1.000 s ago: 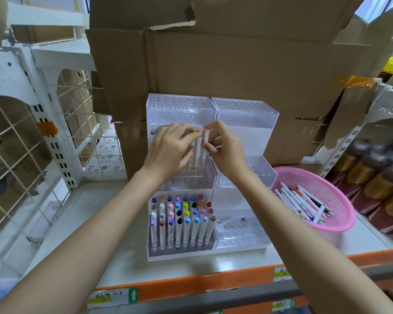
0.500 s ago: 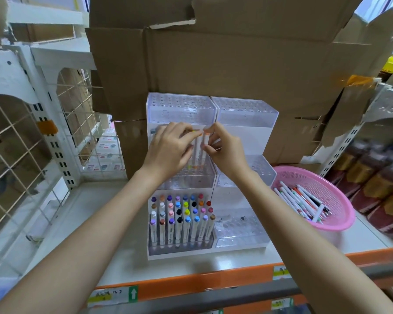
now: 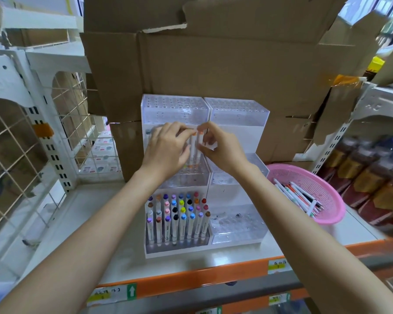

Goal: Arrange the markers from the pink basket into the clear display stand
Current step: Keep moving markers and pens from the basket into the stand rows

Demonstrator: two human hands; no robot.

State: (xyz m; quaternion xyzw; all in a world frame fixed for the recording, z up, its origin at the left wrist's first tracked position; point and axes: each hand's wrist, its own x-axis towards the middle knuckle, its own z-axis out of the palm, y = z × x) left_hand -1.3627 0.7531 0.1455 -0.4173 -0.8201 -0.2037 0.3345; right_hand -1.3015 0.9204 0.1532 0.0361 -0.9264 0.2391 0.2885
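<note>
The clear display stand (image 3: 236,114) rises in three tiers at the middle of the shelf. Its lowest left tier holds several upright markers with coloured caps (image 3: 178,215). Over the middle left tier, my left hand (image 3: 168,150) pinches an orange-capped white marker (image 3: 192,147) that stands upright in a hole. My right hand (image 3: 220,148) pinches a second upright white marker (image 3: 199,143) right beside it. The pink basket (image 3: 331,200) sits at the right with several loose markers (image 3: 297,197) lying in it.
A big open cardboard box (image 3: 213,64) stands right behind the stand. A white wire-grid rack (image 3: 32,137) borders the left. Brown bottles (image 3: 372,168) fill the neighbouring shelf at right. The shelf's orange front edge (image 3: 191,282) runs below.
Both hands stayed over the middle left tier; the two markers they hold have sunk slightly lower into the holes.
</note>
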